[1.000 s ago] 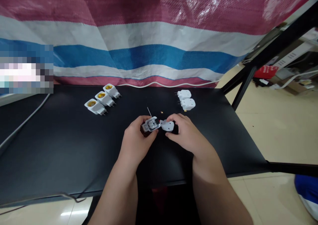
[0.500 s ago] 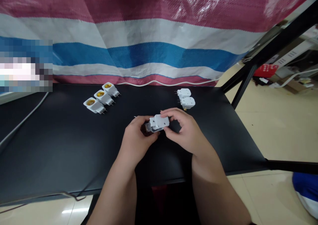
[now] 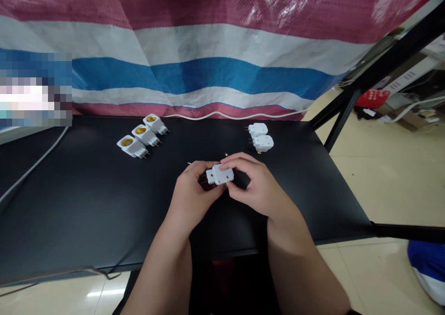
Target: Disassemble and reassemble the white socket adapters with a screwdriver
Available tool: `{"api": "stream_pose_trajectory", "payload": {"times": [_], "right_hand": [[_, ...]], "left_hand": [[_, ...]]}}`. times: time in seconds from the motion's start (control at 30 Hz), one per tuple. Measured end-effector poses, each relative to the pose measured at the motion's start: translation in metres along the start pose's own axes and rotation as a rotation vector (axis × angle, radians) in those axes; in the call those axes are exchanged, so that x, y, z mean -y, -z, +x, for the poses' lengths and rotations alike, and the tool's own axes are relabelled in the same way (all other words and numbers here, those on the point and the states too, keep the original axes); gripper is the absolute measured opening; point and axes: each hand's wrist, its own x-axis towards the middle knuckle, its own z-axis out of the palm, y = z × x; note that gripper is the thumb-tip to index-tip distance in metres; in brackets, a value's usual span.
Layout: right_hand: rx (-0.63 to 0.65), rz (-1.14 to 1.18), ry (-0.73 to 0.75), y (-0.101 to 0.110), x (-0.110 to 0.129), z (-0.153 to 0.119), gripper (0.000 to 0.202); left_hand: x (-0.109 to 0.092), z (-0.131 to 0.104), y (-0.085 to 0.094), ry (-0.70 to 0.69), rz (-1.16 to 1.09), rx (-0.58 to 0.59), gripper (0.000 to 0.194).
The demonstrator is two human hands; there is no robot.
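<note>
Fingers [image 3: 241,162] curled, my left hand [image 3: 189,181] and right hand [image 3: 262,183] grip a casing [image 3: 219,176]; gold-lined sockets [image 3: 149,137] lie toward the surface's [image 3: 86,204] far edge.

The held plug case [image 3: 223,175] is smooth white plastic with a soft, nearly matt finish. The lamp sockets [image 3: 150,139] are white plastic too, lined with shiny gold-coloured metal threads [image 3: 141,130]; their pins [image 3: 158,143] are thin bare metal. A small clip [image 3: 226,154] looks like brass, though it is too tiny to be sure. The tabletop [image 3: 104,204] is smooth, black and dully sheened. The striped sheet [image 3: 208,44] is creased woven plastic, glossy up high. The floor tiles [image 3: 361,185] are polished.
</note>
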Motion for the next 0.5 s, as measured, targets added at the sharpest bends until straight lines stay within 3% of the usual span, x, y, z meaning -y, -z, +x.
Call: {"api": "stream_pose_trajectory", "payload": {"times": [0.5], "right_hand": [[0.034,0.031,-0.066,0.0025,0.0011,-0.0009,0.037]], "left_hand": [[-0.0009,-0.0002,-0.0007,-0.047,0.054,-0.025,0.035]]}}
